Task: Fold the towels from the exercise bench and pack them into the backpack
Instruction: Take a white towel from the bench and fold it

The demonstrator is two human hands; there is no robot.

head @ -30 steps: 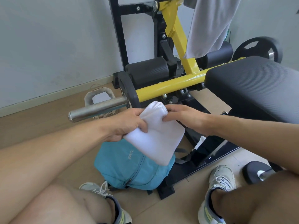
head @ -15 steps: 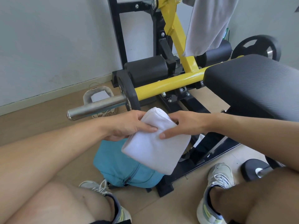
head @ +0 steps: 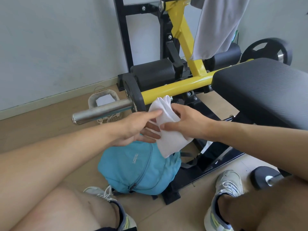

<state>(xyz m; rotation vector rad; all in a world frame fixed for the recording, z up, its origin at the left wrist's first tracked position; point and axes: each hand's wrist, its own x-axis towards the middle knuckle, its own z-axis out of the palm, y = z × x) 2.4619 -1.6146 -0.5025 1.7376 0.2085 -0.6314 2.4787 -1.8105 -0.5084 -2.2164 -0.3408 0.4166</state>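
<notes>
Folded towel (head: 168, 135) above backpack (head: 133, 167).
My right grip (head: 186, 124) pinches it; left grip (head: 133, 129) wide, touching it; backpack on floor (head: 50, 130).

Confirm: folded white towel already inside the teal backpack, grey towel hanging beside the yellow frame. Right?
Wrong on one point. The head view shows the folded white towel outside and above the teal backpack, gripped by the right hand, the left hand with straight fingers against it. The grey towel does hang beside the yellow frame.

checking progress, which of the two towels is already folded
The white towel, pinched in the right hand over the blue backpack. The grey towel hangs unfolded beside the yellow frame.
</notes>
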